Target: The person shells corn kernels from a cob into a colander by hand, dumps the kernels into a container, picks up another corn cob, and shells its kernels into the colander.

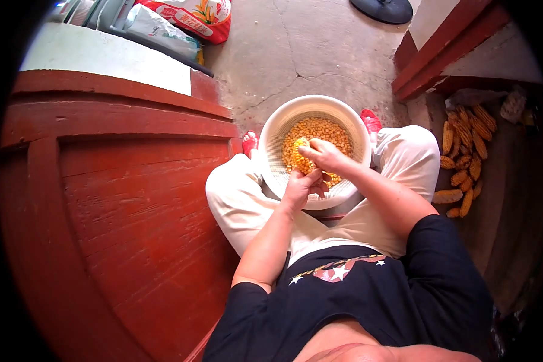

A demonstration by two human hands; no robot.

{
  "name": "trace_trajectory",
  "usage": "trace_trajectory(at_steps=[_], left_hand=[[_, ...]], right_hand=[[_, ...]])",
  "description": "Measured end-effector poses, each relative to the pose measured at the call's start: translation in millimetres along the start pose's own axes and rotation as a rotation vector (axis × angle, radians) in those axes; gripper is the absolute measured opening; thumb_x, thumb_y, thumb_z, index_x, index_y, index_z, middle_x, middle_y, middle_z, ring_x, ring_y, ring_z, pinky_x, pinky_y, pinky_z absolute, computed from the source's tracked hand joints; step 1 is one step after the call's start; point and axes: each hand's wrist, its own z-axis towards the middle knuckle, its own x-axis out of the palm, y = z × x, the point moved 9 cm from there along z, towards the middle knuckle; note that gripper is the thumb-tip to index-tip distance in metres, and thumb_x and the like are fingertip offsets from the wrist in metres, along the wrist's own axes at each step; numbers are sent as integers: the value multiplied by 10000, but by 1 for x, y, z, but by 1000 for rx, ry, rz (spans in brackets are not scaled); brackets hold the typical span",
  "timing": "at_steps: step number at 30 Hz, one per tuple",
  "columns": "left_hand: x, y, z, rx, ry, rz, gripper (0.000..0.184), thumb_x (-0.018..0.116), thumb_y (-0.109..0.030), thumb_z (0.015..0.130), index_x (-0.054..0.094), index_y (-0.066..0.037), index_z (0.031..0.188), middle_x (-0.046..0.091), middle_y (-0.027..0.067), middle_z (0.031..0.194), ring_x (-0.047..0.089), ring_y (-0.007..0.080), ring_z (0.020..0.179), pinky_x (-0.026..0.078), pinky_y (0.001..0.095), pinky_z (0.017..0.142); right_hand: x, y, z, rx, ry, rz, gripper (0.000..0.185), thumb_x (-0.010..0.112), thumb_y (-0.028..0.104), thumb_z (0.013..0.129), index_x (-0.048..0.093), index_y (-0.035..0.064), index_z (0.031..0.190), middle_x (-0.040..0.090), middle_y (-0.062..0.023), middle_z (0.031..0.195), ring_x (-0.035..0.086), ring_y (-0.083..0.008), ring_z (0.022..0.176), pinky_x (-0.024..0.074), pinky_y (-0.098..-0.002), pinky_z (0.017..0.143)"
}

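A white basket (273, 130) stands between my knees, with loose yellow corn kernels (320, 130) in its bottom. Above the kernels, both hands are on one corn cob (298, 155). My left hand (306, 186) is closed round the cob's lower end, its fingers curled. My right hand (321, 153) presses on the cob's upper right side, with the thumb against the kernels. Part of the cob is hidden behind the fingers.
Several corn cobs (466, 139) lie in a pile on the right beyond a low step. A red wooden door (139, 199) stands close on the left. Red and white bags (190, 18) are at the upper left, and a black round base (383, 7) is at the top.
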Motion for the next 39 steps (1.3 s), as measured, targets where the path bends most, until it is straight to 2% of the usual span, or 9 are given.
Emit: trace_trajectory(at_steps=[1, 10, 12, 14, 16, 19, 33, 35, 39], left_hand=[[2, 2, 0, -20, 0, 26, 243, 534, -210, 878, 501, -21, 1027, 607, 136, 791, 594, 192, 595, 505, 276, 491], [3, 4, -2, -59, 9, -96, 236, 528, -212, 882, 526, -1, 988, 606, 132, 784, 578, 183, 571, 488, 263, 471], [1, 3, 0, -42, 19, -110, 232, 530, -205, 881, 523, -2, 991, 606, 133, 787, 578, 181, 570, 487, 262, 469], [0, -1, 0, -21, 30, -122, 228, 532, -199, 879, 519, -3, 995, 606, 134, 791, 578, 179, 570, 487, 262, 466], [1, -1, 0, -22, 0, -81, 231, 538, -193, 875, 512, -3, 1002, 607, 136, 801, 576, 178, 566, 485, 261, 458], [4, 2, 0, -34, -17, 6, 232, 543, -200, 873, 519, 1, 987, 607, 134, 789, 574, 175, 562, 484, 260, 452], [4, -1, -1, -26, 29, -121, 224, 541, -203, 874, 532, 1, 966, 605, 132, 780, 570, 178, 562, 487, 266, 470], [2, 0, 0, -16, 20, -103, 228, 544, -204, 872, 529, -1, 975, 604, 128, 783, 570, 175, 565, 493, 269, 479], [4, 3, 0, -50, 6, -32, 202, 557, -149, 850, 527, 0, 983, 604, 116, 802, 583, 167, 593, 506, 275, 501]], right_hand=[[-3, 9, -10, 58, -9, 37, 536, 512, 481, 839, 531, -50, 918, 582, -255, 811, 583, -349, 791, 446, -419, 720], [-4, 6, -9, -128, -133, 67, 334, 456, 316, 904, 543, -6, 929, 580, -192, 813, 564, -277, 746, 441, -369, 689], [-6, 6, -7, -204, -159, 107, 320, 447, 292, 902, 550, -11, 893, 579, -185, 737, 576, -289, 693, 445, -383, 648], [-4, 2, -4, -45, 5, 261, 364, 459, 332, 896, 547, -21, 896, 571, -139, 752, 550, -202, 690, 447, -348, 627], [4, -6, -11, 242, 131, 384, 411, 491, 382, 879, 539, -26, 886, 569, -150, 758, 551, -217, 687, 446, -353, 621], [-5, 9, -6, -50, -90, 84, 430, 505, 402, 873, 530, -26, 861, 566, -159, 722, 555, -231, 678, 447, -366, 622], [-9, 2, -8, -155, -146, 300, 355, 468, 329, 893, 557, -14, 890, 577, -157, 756, 557, -235, 686, 445, -362, 646], [0, -7, -12, 191, 42, 478, 395, 497, 358, 878, 555, -33, 881, 582, -147, 764, 561, -216, 704, 450, -350, 647], [0, -3, -6, 9, -21, 256, 431, 523, 374, 863, 558, -52, 916, 578, -143, 763, 557, -194, 714, 454, -335, 637]])
